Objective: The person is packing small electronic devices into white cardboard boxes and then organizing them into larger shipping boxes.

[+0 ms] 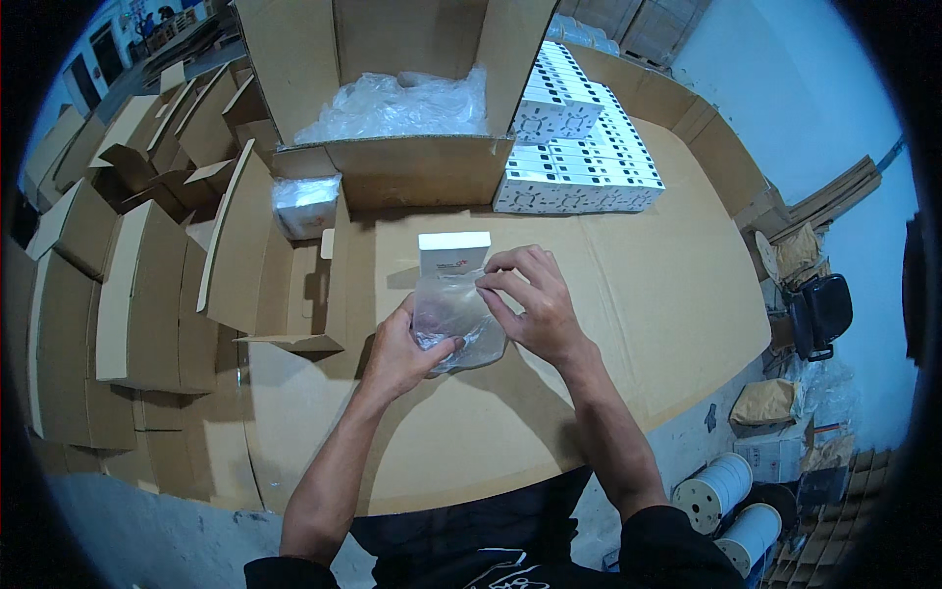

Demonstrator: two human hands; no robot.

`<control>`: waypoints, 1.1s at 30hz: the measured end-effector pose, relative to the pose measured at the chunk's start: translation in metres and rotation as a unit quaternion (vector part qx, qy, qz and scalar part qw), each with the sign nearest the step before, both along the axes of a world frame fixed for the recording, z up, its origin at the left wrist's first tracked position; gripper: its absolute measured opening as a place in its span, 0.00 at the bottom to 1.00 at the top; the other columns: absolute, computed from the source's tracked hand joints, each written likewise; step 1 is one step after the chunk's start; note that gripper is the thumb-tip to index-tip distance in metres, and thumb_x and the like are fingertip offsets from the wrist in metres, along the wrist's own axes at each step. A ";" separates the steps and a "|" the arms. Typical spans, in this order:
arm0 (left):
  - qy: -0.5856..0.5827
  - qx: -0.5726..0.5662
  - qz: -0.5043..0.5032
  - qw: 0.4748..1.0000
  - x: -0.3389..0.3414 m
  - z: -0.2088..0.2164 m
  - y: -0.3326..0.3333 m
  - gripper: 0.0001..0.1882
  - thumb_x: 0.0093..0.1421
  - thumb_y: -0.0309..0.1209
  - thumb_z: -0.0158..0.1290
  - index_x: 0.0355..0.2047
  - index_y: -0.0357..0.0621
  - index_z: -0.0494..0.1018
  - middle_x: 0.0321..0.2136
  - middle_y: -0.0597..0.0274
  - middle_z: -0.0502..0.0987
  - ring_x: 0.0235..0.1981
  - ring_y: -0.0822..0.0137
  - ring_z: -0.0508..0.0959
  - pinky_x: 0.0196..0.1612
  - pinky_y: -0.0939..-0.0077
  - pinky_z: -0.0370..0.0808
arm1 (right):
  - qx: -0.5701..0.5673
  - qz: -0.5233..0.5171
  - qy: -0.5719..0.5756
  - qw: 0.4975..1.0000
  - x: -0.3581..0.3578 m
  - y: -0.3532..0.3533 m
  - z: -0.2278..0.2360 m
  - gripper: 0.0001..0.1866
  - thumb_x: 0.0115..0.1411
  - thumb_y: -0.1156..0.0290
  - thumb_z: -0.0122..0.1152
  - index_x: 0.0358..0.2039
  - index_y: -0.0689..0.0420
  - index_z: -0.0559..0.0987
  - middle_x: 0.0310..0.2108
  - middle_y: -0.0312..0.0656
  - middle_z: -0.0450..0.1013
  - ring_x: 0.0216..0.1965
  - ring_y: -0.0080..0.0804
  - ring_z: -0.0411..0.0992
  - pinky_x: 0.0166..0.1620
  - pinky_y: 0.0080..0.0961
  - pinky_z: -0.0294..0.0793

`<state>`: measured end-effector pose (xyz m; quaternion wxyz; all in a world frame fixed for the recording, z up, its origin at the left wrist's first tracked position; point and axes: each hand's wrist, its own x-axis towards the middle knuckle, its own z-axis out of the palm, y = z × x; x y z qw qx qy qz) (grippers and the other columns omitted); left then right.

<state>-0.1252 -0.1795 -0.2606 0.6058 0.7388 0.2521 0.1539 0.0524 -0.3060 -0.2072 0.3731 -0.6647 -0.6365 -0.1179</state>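
Black shirt [432, 550] | white box [453, 251] | cardboard tabletop [677, 304] (creased) | spools [717, 489], pale wall [785, 93]

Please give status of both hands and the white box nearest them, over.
Left hand holding clear plastic bag; right hand pinching its edge. White box upper end showing, lower part covered by bag. Open cardboard carton beyond, apart from hands.

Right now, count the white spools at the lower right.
2: the upper white spool, and the lower white spool just below it in the picture, slightly to the right. Others may be hidden behind them.
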 end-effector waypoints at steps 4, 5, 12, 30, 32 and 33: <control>-0.008 -0.020 0.009 1.000 -0.001 -0.004 0.000 0.31 0.51 0.28 0.69 0.55 0.38 0.72 0.42 0.52 0.83 0.44 0.62 0.83 0.50 0.66 0.79 | -0.031 0.032 -0.047 0.998 -0.001 -0.004 0.008 0.13 0.49 0.76 0.72 0.36 0.56 0.81 0.37 0.39 0.77 0.41 0.36 0.75 0.49 0.36 0.72; -0.002 -0.005 0.001 1.000 -0.001 -0.004 0.000 0.31 0.51 0.29 0.70 0.55 0.38 0.72 0.42 0.52 0.83 0.44 0.62 0.83 0.49 0.66 0.79 | -0.060 0.041 -0.052 0.996 -0.002 -0.005 0.011 0.13 0.49 0.75 0.72 0.37 0.56 0.81 0.37 0.39 0.77 0.41 0.36 0.75 0.49 0.36 0.71; -0.010 0.050 -0.015 0.999 -0.002 0.002 -0.004 0.30 0.51 0.31 0.71 0.53 0.39 0.73 0.40 0.51 0.83 0.43 0.61 0.84 0.48 0.65 0.80 | -0.229 0.051 0.009 0.972 -0.005 0.004 0.052 0.12 0.54 0.69 0.71 0.37 0.58 0.79 0.33 0.41 0.78 0.38 0.38 0.77 0.51 0.37 0.72; 0.026 0.063 -0.049 0.996 -0.001 0.021 -0.008 0.38 0.46 0.30 0.74 0.57 0.40 0.70 0.47 0.51 0.82 0.50 0.58 0.81 0.55 0.62 0.77 | -0.344 0.252 0.123 0.896 0.020 0.025 0.058 0.17 0.62 0.69 0.63 0.52 0.57 0.79 0.38 0.48 0.81 0.38 0.46 0.81 0.47 0.40 0.80; 0.030 0.048 -0.053 0.997 -0.001 0.023 -0.007 0.38 0.46 0.30 0.74 0.57 0.40 0.70 0.47 0.51 0.81 0.50 0.59 0.81 0.55 0.62 0.77 | -0.390 0.237 0.143 0.878 0.018 0.030 0.058 0.17 0.61 0.72 0.64 0.51 0.60 0.80 0.37 0.47 0.81 0.37 0.41 0.81 0.45 0.38 0.80; 0.033 0.033 -0.057 0.997 -0.001 0.023 -0.007 0.39 0.46 0.30 0.74 0.58 0.39 0.70 0.47 0.52 0.81 0.50 0.60 0.81 0.55 0.63 0.77 | -0.390 0.237 0.143 0.878 0.018 0.030 0.058 0.17 0.61 0.72 0.64 0.51 0.60 0.80 0.37 0.47 0.81 0.37 0.41 0.81 0.45 0.38 0.80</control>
